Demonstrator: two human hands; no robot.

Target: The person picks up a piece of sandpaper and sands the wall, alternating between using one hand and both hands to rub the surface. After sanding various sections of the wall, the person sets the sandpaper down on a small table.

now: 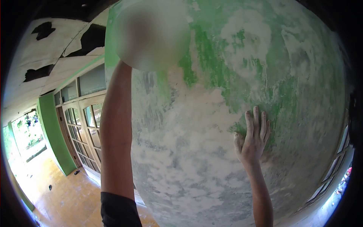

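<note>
A wall [189, 125] with patchy green paint over white and grey plaster fills the middle of the view. Flat against it on the right rests my right hand [253, 140], dusted with white powder, its fingers stretched upward and slightly apart. My left arm reaches high along the wall's left side. A round blur covers my left hand [141, 32], so its fingers and anything in them are hidden.
To the left stand glazed wooden doors [85, 130] and a green pillar [55, 132]. The ceiling [56, 45] has broken dark holes. Small dark items lie on the yellowish floor [64, 200]. A window [329, 170] is at far right.
</note>
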